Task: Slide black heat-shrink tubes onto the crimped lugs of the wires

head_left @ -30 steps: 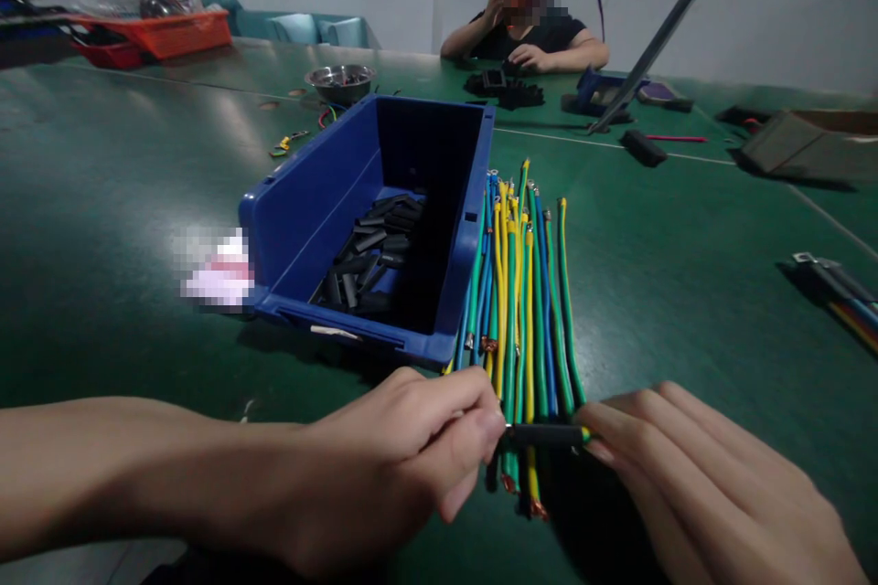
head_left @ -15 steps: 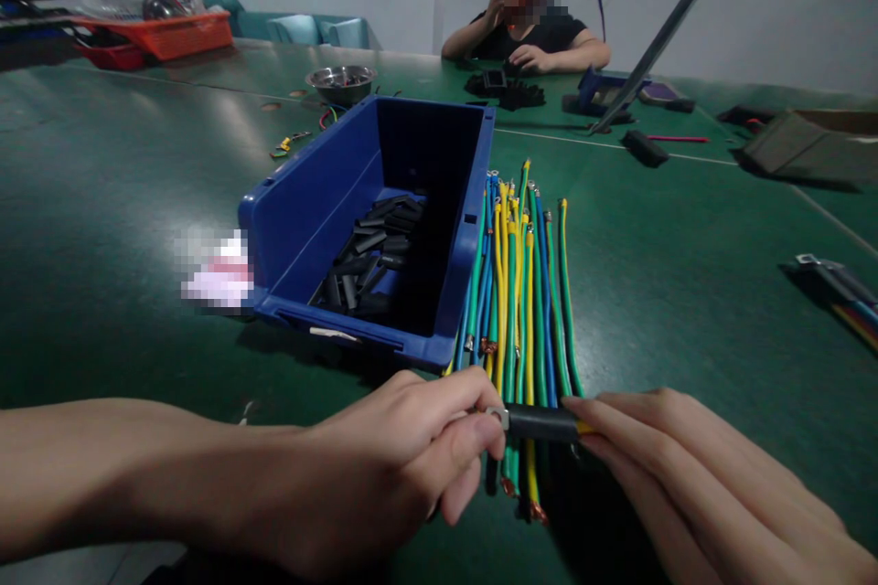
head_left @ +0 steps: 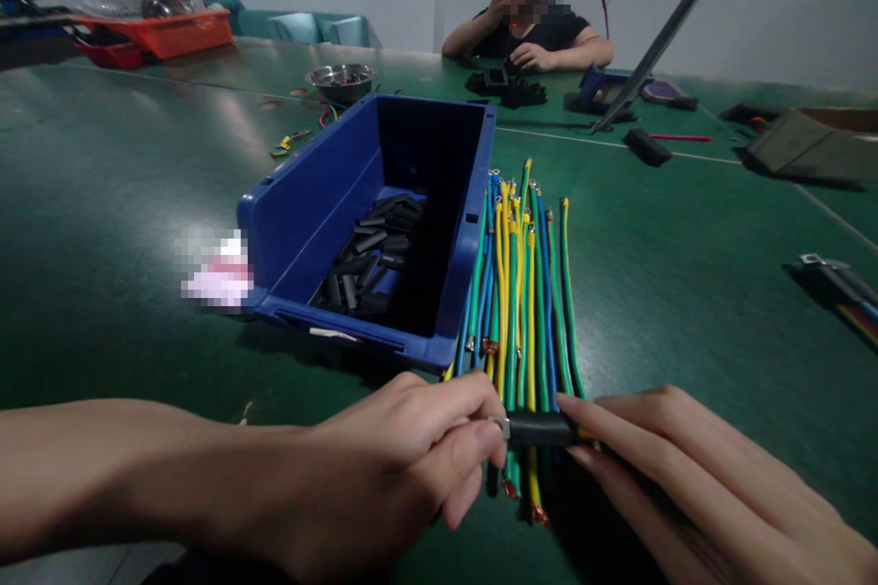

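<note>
My left hand (head_left: 418,452) pinches a flat metal cable lug (head_left: 506,427) between thumb and forefinger. From the lug, a black sleeve (head_left: 539,429) runs level to the right. My right hand (head_left: 692,471) has its fingertips closed on the sleeve's far end, where a bit of yellow wire (head_left: 587,435) shows; the rest of that wire is hidden. Beneath lies a row of blue, yellow and green wires (head_left: 541,320), several with bare copper at the near end and metal lugs at the far end. Beside them, a blue bin (head_left: 292,219) holds short black sleeves (head_left: 371,242).
A metal bowl (head_left: 341,84) stands behind the bin, and an orange basket (head_left: 185,35) at the far left. Across the table sits another person (head_left: 539,55). A slanted metal pole (head_left: 658,46), a cardboard box (head_left: 802,146) and a wire bundle (head_left: 840,288) are on the right.
My right fingertips have shifted slightly left along the black sleeve, covering more of its end. The lug and sleeve sit a touch lower; my left hand keeps its pinch.
</note>
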Tool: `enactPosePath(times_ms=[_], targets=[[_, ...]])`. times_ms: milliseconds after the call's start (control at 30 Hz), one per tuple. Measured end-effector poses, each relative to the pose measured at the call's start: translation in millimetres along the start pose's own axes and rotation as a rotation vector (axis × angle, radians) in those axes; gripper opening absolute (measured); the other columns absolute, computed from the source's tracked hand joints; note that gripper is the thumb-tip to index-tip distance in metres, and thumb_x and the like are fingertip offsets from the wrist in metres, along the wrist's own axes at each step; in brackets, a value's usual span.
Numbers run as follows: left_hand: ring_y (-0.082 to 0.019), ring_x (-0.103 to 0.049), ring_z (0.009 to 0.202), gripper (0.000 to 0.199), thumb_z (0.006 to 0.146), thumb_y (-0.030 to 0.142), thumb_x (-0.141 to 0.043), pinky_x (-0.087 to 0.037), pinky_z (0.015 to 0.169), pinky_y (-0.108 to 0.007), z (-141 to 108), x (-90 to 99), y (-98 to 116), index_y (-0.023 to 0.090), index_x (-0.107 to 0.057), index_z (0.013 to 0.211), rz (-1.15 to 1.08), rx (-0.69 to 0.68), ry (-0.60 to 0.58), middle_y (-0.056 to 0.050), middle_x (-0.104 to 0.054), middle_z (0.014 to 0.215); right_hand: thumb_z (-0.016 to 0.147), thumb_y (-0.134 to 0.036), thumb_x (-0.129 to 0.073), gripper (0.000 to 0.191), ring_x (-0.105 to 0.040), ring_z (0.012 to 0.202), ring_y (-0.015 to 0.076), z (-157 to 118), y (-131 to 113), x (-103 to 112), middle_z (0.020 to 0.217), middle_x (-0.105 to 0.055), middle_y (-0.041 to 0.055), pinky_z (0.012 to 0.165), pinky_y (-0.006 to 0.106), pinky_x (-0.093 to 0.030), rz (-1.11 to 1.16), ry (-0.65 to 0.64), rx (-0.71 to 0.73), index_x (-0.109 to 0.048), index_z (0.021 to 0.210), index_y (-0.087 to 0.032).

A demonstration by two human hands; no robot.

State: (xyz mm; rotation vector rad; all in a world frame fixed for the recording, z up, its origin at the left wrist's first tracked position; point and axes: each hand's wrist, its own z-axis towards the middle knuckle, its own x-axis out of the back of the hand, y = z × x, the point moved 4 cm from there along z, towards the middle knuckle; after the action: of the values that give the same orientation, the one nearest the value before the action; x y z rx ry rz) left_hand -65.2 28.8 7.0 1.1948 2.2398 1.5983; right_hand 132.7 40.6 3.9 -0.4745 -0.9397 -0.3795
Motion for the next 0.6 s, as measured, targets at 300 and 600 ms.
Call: enactPosePath(times_ms=[300, 600], targets=[[-0.006, -0.046, 0.052, 0.033, 0.102, 0.029, -0.028, -0.038, 0.066, -0.021, 0.0, 2.6, 3.7, 0.019, -0.047, 0.077, -0.008, -0.007, -0.023, 0.006, -0.055, 0.066, 0.088, -0.010, -0.056, 0.033, -0.061, 0.075, 0.0103, 1.2, 0.2, -1.1, 0.092, -0.065, 0.0046, 0.065, 0.021, -0.051, 0.001, -0.017, 0.020, -0.058, 0.120, -0.014], [-0.008, -0.045, 0.054, 0.028, 0.100, 0.030, -0.035, -0.036, 0.055, -0.019, -0.6, 5.4, 4.2, 0.017, -0.055, 0.086, -0.113, 0.077, -0.022, 0.006, -0.047, 0.058, 0.090, -0.014, -0.055, 0.026, -0.060, 0.078, 0.0108, 1.3, -2.7, 1.8, 0.092, -0.065, 0.0048, 0.067, 0.021, -0.050, -0.001, 0.004, 0.020, -0.060, 0.116, -0.013]])
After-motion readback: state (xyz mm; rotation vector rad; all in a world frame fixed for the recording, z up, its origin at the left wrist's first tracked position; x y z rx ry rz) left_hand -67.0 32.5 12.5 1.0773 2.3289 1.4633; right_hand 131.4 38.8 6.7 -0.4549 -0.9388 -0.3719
